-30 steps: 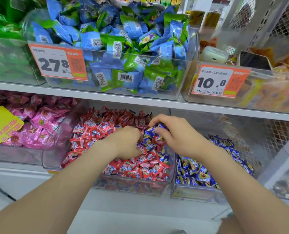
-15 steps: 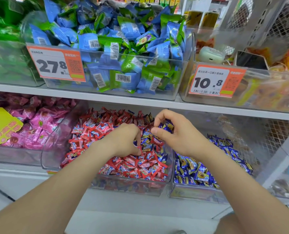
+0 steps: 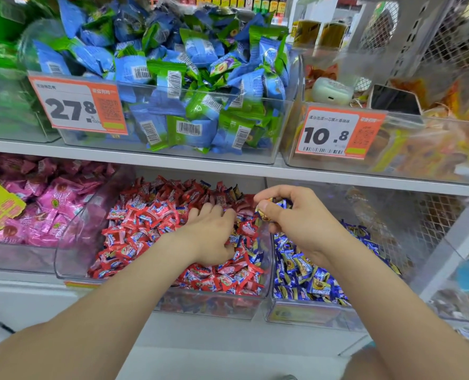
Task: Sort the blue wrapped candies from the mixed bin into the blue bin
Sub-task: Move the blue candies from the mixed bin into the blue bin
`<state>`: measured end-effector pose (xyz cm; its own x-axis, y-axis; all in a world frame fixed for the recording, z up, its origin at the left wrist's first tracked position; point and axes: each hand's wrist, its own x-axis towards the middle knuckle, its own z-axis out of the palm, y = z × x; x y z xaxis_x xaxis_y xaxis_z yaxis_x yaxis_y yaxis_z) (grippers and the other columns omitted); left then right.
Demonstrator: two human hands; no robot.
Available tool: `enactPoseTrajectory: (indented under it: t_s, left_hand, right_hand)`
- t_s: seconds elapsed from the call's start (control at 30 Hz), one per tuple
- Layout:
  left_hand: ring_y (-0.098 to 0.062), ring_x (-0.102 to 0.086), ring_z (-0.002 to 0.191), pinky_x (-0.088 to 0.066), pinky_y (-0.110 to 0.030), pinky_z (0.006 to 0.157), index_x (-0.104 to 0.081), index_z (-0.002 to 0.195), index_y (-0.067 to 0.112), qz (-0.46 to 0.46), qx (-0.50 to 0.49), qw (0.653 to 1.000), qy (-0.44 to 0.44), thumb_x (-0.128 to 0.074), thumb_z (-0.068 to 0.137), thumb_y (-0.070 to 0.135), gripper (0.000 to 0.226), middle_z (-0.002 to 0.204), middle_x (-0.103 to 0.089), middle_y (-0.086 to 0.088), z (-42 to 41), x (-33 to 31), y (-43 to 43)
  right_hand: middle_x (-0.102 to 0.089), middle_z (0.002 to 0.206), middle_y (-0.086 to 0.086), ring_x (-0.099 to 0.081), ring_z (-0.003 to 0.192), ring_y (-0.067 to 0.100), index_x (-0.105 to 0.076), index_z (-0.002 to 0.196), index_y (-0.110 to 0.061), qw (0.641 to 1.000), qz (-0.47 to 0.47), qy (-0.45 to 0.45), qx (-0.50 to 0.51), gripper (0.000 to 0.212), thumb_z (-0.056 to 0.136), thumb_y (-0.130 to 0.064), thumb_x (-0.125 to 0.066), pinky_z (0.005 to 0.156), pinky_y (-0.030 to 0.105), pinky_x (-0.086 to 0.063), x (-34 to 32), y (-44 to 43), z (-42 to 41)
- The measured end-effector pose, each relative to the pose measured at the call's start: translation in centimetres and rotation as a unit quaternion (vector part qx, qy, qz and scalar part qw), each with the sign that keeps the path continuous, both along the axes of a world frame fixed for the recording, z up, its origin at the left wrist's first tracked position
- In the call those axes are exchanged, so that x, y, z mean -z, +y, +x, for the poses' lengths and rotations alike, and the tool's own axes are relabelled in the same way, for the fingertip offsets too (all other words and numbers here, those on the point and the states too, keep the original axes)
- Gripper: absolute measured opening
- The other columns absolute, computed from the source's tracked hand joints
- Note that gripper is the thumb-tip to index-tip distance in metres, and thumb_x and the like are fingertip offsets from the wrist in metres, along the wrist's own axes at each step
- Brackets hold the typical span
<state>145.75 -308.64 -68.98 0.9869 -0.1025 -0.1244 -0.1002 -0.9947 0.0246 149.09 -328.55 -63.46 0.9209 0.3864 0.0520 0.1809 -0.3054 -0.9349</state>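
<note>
Lower shelf point(image 3: 228, 171), two bins: left hand point(image 3: 211, 234) buried among red candies point(image 3: 145, 223), grip unclear; right hand point(image 3: 296, 215) pinching blue candies point(image 3: 278, 204).

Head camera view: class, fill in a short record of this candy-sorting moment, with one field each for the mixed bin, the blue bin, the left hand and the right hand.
mixed bin: clear, mostly red wrapped candies, some blue ones along its right side
blue bin: clear, right of the mixed bin, part filled with blue wrapped candies
left hand: fingers down among the red candies
right hand: raised, grip closed on blue wrapped candies
</note>
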Motion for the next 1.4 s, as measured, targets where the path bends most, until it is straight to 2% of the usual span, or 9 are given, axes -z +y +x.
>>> enactPoseTrajectory:
  t_s: [0.17,0.43,0.7,0.77,0.87,0.93,1.07,1.27,1.4]
  left_hand:
    - [-0.036,-0.043,0.133,-0.033,-0.054,0.107,-0.027,0.157,0.021,0.018,-0.010,1.000,0.005,-0.054,0.094,0.063,0.080,0.141,-0.046,-0.014,1.3,0.3,0.2]
    - [-0.034,-0.043,0.135,-0.031,-0.057,0.110,-0.043,0.149,0.026,0.116,0.003,0.993,-0.028,-0.047,0.102,0.058,0.056,0.146,-0.045,-0.013,1.7,0.6,-0.8]
    - [-0.029,-0.049,0.120,-0.035,-0.048,0.105,-0.046,0.132,0.015,-0.142,-0.048,0.989,-0.001,-0.032,0.107,0.058,0.052,0.120,-0.050,-0.004,-1.4,-3.0,1.3]
    - [-0.025,-0.052,0.114,-0.040,-0.043,0.102,-0.048,0.131,0.010,-0.200,-0.033,0.979,0.014,-0.035,0.108,0.057,0.054,0.117,-0.054,-0.003,-2.5,-3.8,1.4]
    - [-0.015,-0.054,0.090,-0.042,-0.035,0.078,-0.049,0.104,0.031,-0.263,-0.001,0.965,-0.016,-0.040,0.106,0.057,0.028,0.097,-0.056,0.000,-3.9,-4.5,1.0]
    - [-0.009,-0.046,0.068,-0.038,-0.035,0.065,-0.042,0.089,0.036,-0.301,0.011,0.953,-0.037,-0.043,0.107,0.055,0.025,0.081,-0.054,-0.004,-4.6,-5.0,0.5]
    - [-0.017,-0.047,0.061,-0.041,-0.042,0.062,-0.048,0.098,0.039,-0.331,0.022,0.941,-0.072,-0.047,0.106,0.052,0.015,0.077,-0.059,-0.015,-5.5,-5.4,-0.2]
    - [-0.009,-0.058,0.093,-0.046,-0.034,0.079,-0.064,0.117,0.032,-0.352,-0.025,0.919,-0.174,-0.064,0.098,0.053,0.028,0.101,-0.067,0.013,-4.9,-5.0,-2.7]
    - [0.003,-0.053,0.064,-0.035,-0.017,0.060,-0.055,0.112,0.027,-0.379,-0.001,0.909,-0.173,-0.065,0.102,0.033,0.015,0.077,-0.059,0.010,-4.5,-4.8,-6.2]
  right_hand:
    - [-0.069,0.102,-0.004,-0.065,0.066,0.013,-0.078,0.099,-0.032,0.999,-0.034,-0.016,-0.034,0.014,0.103,-0.023,-0.068,0.085,0.051,-0.063,0.3,0.0,-0.1]
    - [-0.069,0.101,-0.004,-0.067,0.071,0.020,-0.078,0.100,-0.033,0.998,-0.035,-0.020,-0.051,0.014,0.102,-0.024,-0.068,0.089,0.059,-0.061,0.3,-0.3,0.0]
    - [-0.066,0.096,-0.013,-0.059,0.074,0.012,-0.075,0.105,-0.036,0.995,-0.086,-0.052,-0.006,0.020,0.108,-0.033,-0.055,0.073,0.035,-0.054,0.4,-0.4,0.1]
    - [-0.062,0.071,-0.019,-0.053,0.058,0.005,-0.075,0.102,-0.029,0.993,-0.112,-0.044,0.006,0.026,0.109,-0.033,-0.050,0.063,0.032,-0.049,0.2,0.1,-0.2]
    - [-0.041,0.049,-0.007,-0.036,0.045,0.016,-0.068,0.081,-0.008,0.990,-0.130,-0.053,0.027,0.050,0.109,-0.044,-0.047,0.054,0.030,-0.033,-0.2,1.1,-1.0]
    - [-0.054,0.055,-0.001,-0.049,0.051,0.017,-0.061,0.075,-0.008,0.983,-0.150,-0.093,0.052,0.059,0.105,-0.057,-0.049,0.055,0.032,-0.040,-0.7,1.7,-1.6]
    - [-0.063,0.069,0.002,-0.068,0.074,0.028,-0.065,0.088,-0.013,0.983,-0.144,-0.104,0.033,0.059,0.106,-0.063,-0.040,0.075,0.039,-0.054,-1.5,2.4,-2.5]
    - [-0.045,0.050,-0.007,-0.050,0.045,0.014,-0.051,0.067,-0.018,0.992,-0.111,-0.024,0.054,0.054,0.099,-0.061,-0.060,0.048,0.025,-0.043,-1.5,-0.5,-2.6]
    - [-0.043,0.047,-0.004,-0.056,0.046,0.020,-0.046,0.069,-0.017,0.984,-0.130,0.041,0.117,0.053,0.098,-0.059,-0.063,0.044,0.025,-0.042,-0.8,-5.4,-0.5]
